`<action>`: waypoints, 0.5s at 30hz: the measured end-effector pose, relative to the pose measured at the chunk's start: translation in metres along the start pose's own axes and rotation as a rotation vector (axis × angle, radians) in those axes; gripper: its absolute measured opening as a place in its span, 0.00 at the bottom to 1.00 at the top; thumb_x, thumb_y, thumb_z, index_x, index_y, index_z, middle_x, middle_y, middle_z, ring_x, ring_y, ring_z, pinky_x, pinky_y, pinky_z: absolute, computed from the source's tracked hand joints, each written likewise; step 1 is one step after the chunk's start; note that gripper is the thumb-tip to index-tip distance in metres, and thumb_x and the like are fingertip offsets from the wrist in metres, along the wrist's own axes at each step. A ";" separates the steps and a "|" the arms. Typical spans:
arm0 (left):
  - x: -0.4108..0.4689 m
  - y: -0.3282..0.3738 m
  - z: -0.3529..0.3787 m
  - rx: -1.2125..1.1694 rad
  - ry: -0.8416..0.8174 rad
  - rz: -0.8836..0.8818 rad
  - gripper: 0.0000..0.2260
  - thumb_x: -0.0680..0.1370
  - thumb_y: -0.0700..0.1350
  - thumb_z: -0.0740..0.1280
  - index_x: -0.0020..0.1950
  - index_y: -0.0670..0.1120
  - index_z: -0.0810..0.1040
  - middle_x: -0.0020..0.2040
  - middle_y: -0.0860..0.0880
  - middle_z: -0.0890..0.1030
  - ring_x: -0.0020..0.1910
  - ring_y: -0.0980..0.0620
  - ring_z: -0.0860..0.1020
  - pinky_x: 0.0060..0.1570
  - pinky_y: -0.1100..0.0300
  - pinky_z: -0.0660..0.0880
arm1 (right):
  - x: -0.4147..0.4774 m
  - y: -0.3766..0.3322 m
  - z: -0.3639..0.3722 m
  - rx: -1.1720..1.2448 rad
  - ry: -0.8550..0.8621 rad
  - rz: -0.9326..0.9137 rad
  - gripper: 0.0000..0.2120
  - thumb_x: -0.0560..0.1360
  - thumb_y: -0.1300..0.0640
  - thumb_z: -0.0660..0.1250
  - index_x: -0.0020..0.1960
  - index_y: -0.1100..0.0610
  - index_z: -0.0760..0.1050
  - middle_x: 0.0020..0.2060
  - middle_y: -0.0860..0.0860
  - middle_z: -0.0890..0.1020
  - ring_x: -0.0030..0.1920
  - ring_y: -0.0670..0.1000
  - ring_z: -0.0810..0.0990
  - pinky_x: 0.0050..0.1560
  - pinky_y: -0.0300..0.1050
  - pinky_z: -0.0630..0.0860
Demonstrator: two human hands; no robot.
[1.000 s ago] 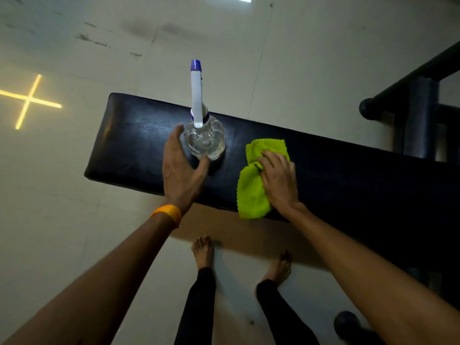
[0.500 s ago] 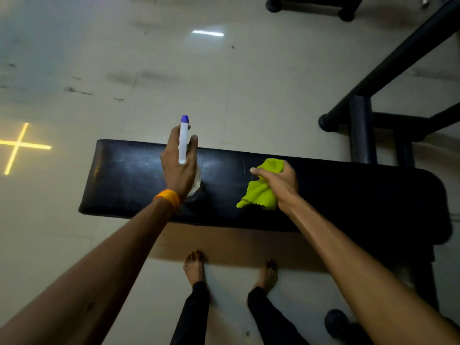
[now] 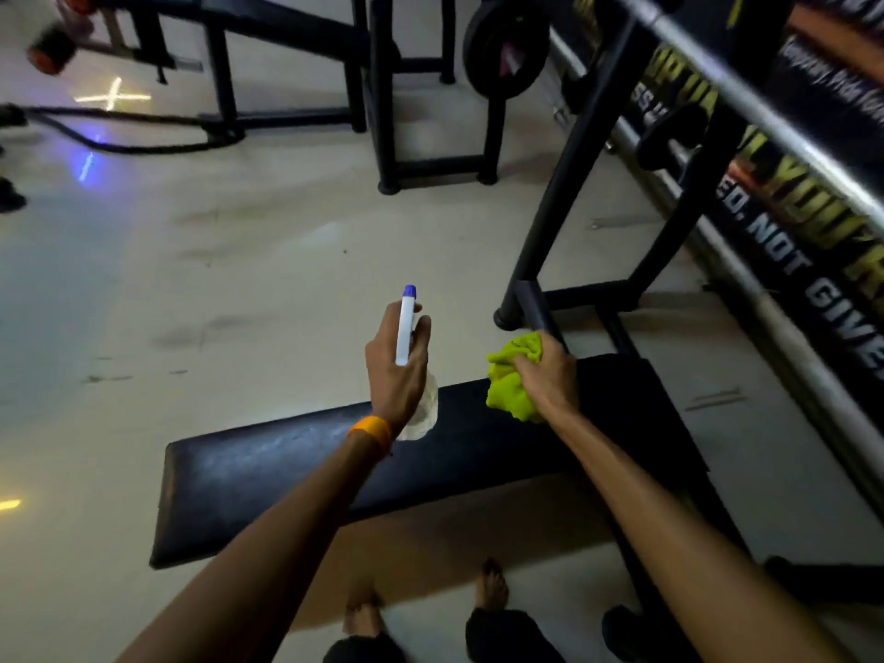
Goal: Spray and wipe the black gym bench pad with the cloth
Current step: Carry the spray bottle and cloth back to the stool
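Pale scuffed floor (image 3: pixel 239 279) carries black rack frames (image 3: pixel 381 112), a weight plate (image 3: pixel 507 45) and a lettered banner (image 3: pixel 789 251).

Left half of the bench pad (image 3: pixel 268 471) is wide open, so I've got loads of room to sweep there. The right end is tighter: the black rack frame (image 3: pixel 551 217) stands right behind it, carrying a barbell (image 3: pixel 746 101) higher up. Open floor (image 3: pixel 215 289) beyond.
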State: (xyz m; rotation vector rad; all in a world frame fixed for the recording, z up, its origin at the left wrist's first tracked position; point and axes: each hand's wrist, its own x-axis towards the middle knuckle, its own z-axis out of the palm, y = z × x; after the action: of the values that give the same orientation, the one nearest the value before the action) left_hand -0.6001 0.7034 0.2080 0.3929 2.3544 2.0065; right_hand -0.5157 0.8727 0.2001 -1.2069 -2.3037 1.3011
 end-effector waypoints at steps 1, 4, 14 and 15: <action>0.000 0.017 0.006 -0.008 -0.034 0.042 0.03 0.83 0.43 0.67 0.56 0.45 0.77 0.41 0.44 0.79 0.39 0.43 0.76 0.42 0.52 0.74 | -0.006 -0.006 -0.014 0.010 0.026 0.005 0.06 0.74 0.62 0.67 0.47 0.53 0.78 0.37 0.46 0.81 0.41 0.50 0.79 0.40 0.39 0.72; -0.001 0.058 0.018 -0.011 -0.141 0.155 0.04 0.84 0.45 0.65 0.56 0.45 0.76 0.40 0.52 0.77 0.38 0.49 0.75 0.40 0.54 0.73 | -0.022 -0.017 -0.049 0.063 0.111 0.040 0.04 0.71 0.57 0.69 0.41 0.49 0.76 0.39 0.48 0.84 0.43 0.54 0.83 0.46 0.46 0.79; -0.028 0.165 0.050 -0.179 -0.420 0.266 0.02 0.82 0.38 0.66 0.50 0.43 0.75 0.41 0.45 0.78 0.38 0.60 0.73 0.39 0.69 0.71 | -0.106 -0.054 -0.149 0.161 0.411 0.163 0.15 0.65 0.51 0.69 0.49 0.55 0.81 0.44 0.53 0.87 0.49 0.55 0.84 0.50 0.46 0.79; -0.033 0.170 0.053 -0.194 -0.446 0.278 0.02 0.82 0.38 0.66 0.50 0.43 0.75 0.41 0.45 0.77 0.38 0.59 0.73 0.39 0.67 0.71 | -0.114 -0.053 -0.154 0.167 0.435 0.172 0.17 0.62 0.49 0.67 0.48 0.54 0.81 0.44 0.52 0.87 0.50 0.56 0.84 0.52 0.49 0.81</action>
State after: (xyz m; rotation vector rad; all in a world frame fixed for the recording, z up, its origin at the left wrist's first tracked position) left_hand -0.5287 0.7714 0.3593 1.0785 1.9029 1.9628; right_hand -0.3874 0.8657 0.3526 -1.4824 -1.7867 1.1191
